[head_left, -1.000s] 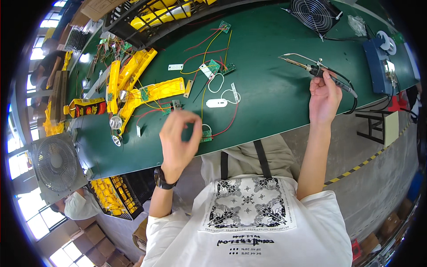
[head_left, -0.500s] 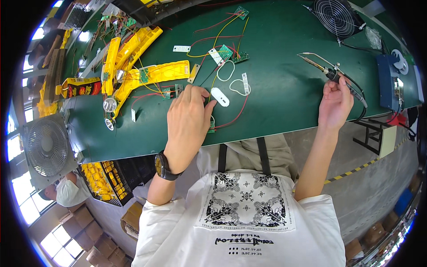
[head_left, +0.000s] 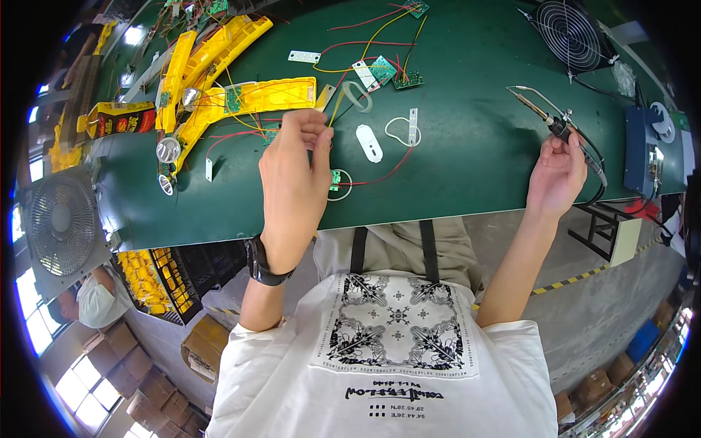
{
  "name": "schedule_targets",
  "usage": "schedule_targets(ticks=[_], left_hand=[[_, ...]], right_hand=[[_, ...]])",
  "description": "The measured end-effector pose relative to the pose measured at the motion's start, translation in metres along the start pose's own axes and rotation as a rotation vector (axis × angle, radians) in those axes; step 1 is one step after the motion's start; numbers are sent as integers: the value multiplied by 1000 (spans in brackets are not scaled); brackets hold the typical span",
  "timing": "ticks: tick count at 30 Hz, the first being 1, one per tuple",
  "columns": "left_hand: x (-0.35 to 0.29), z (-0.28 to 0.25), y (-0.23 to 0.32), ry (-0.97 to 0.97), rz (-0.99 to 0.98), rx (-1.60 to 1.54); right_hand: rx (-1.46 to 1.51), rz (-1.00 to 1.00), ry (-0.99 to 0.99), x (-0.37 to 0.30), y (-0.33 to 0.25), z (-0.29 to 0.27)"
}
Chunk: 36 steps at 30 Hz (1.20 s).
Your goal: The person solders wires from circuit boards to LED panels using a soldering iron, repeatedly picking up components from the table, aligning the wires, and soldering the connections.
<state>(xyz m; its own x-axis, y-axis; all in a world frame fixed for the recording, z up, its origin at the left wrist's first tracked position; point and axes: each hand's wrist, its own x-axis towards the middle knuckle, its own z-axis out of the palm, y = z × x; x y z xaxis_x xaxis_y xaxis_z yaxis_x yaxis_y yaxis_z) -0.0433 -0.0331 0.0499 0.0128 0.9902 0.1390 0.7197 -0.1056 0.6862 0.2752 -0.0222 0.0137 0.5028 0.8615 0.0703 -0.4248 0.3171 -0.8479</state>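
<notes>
My left hand (head_left: 296,171) is above the table's near side, fingers curled, thumb and fingertips pinching a thin yellow wire (head_left: 335,109). This wire runs up to a blurred pale ring (head_left: 356,97). Right of the hand lies a white oval plate (head_left: 369,144) with a small slot. A small green circuit board (head_left: 335,179) and a white loop sit against the hand's edge, partly hidden. My right hand (head_left: 556,175) grips a soldering iron (head_left: 558,130) with a thin metal feed tube beside its tip, which points up and left over the bare table.
Yellow flashlight housings (head_left: 248,100) with wires and reflectors lie left, beside a yellow-black package (head_left: 120,119). More wired circuit boards (head_left: 382,71) lie farther back. A strip board (head_left: 413,128) is near the middle. A black fan (head_left: 571,33) and a blue soldering station (head_left: 641,150) stand right.
My left hand has drawn back left from the white plate, and the pale ring has shifted and blurs. My right hand keeps its hold on the soldering iron. The whole view has shifted slightly.
</notes>
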Motion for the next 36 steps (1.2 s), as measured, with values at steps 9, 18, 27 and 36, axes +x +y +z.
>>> schedule_targets(ticks=[9, 18, 27, 36], left_hand=[[8, 10, 25, 51, -174, -578], [42, -22, 18, -203, 220, 202], [42, -35, 24, -290, 279, 45], [20, 16, 1, -128, 466, 75]], right_hand=[[26, -14, -6, 2, 3, -3], [-47, -13, -14, 1, 2, 1], [-66, -22, 11, 1, 1, 2], [-62, -14, 33, 1, 1, 3]])
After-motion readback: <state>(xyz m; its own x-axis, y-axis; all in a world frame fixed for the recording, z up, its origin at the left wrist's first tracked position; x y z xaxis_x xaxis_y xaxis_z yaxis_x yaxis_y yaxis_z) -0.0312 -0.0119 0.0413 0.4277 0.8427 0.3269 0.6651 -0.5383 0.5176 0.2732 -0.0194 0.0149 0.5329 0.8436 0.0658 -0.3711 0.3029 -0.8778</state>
